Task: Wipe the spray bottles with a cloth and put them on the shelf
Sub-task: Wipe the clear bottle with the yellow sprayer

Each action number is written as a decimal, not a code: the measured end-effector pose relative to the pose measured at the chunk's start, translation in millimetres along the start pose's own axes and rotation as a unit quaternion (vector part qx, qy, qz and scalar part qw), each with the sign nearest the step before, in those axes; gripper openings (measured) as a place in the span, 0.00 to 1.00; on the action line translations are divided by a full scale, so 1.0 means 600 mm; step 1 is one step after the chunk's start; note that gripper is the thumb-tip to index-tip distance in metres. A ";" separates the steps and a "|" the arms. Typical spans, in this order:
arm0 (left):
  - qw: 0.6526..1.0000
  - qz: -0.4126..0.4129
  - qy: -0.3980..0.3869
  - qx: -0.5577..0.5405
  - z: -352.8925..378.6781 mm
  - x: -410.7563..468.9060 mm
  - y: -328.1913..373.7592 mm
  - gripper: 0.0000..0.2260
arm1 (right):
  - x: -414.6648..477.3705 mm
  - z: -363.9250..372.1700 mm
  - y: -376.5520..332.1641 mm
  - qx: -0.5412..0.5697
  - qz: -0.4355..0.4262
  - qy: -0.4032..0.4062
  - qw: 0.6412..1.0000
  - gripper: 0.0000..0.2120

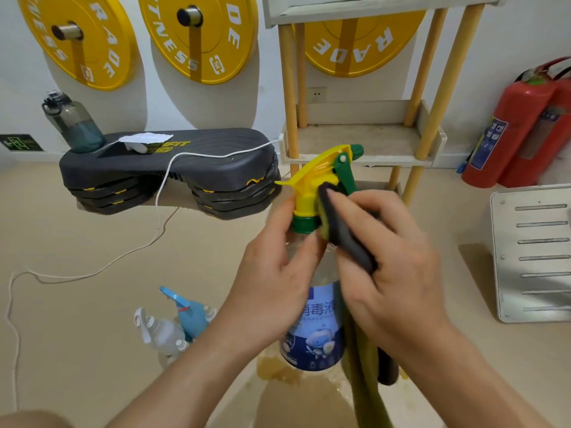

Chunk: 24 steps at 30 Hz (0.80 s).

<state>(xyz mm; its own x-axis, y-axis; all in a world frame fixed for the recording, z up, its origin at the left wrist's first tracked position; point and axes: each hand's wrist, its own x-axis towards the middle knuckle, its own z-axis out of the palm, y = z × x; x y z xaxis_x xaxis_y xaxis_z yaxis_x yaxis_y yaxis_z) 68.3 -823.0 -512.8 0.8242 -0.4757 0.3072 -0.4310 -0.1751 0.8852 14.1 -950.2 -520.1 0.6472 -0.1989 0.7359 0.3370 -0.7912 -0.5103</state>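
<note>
Currently: left hand is curled round the bottle at its shoulder, just under the green collar, holding it upright in the air in front of the shelf. Right hand grips the cloth, fingers pressing a dark fold against the yellow sprayer neck; the rest of the cloth hangs down the bottle's right side. Right hand is motion-blurred. Blue bottle and clear bottles stand together on the floor, left of the held one. Black step sits by the wall left of the shelf, water bottle on its left end. Extinguishers stand right of the shelf.
</note>
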 end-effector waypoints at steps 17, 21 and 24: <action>0.999 -0.023 -0.040 -0.007 0.001 -0.007 0.004 0.12 | 0.008 -0.002 0.001 -0.156 0.044 -0.046 0.986 0.29; 0.999 -0.024 -0.043 0.006 -0.005 -0.007 0.000 0.15 | -0.001 0.008 -0.004 -0.156 -0.002 -0.079 0.985 0.29; 0.998 -0.033 -0.053 -0.020 -0.010 -0.004 -0.005 0.13 | 0.005 0.001 0.016 -0.158 -0.028 -0.091 0.983 0.27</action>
<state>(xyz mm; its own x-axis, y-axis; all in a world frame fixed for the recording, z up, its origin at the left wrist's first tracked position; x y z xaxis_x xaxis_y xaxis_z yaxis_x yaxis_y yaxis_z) 69.7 -816.2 -514.0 0.8059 -0.5528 0.2121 -0.3610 -0.1746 0.9161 19.7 -958.0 -522.7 0.7545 -0.0654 0.6530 0.1653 -0.9440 -0.2855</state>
